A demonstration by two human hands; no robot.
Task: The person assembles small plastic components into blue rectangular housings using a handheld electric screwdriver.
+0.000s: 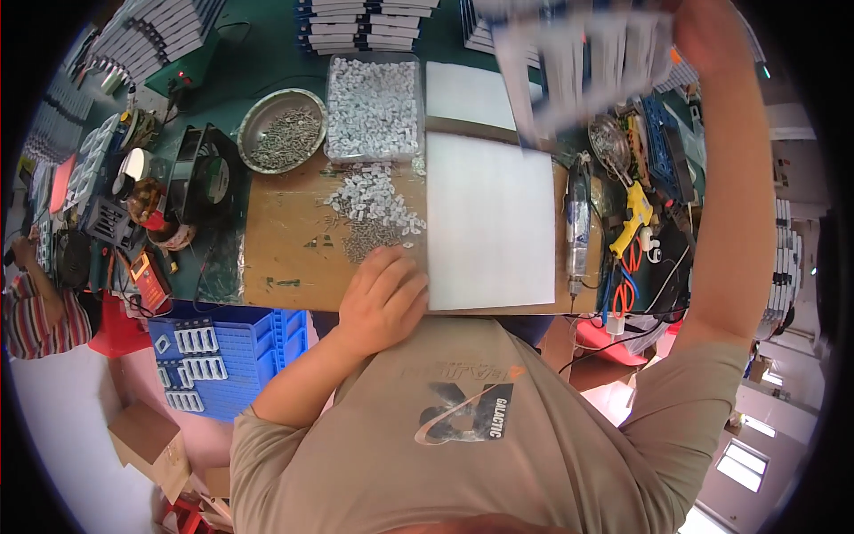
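My right hand (709, 40) is raised at the upper right, its fingers closed on the edge of a white slotted panel (578, 71) that is smeared by motion. Below that panel lies a blank white foam sheet (489, 222), flat on the brown work board (289, 240). My left hand (384, 298) rests by the board's front edge, fingers curled together; what they may hold is hidden. Just beyond its fingertips is a small heap of screws (366, 240), with loose white plastic pieces (374, 196) spread behind it.
At the back stand a round metal bowl (253, 147) of screws and a clear bin (331, 107) of white pieces. A black fan (203, 175) is on the left. An electric screwdriver (578, 222) and yellow glue gun (633, 218) lie right. Stacked panels (360, 27) line the back.
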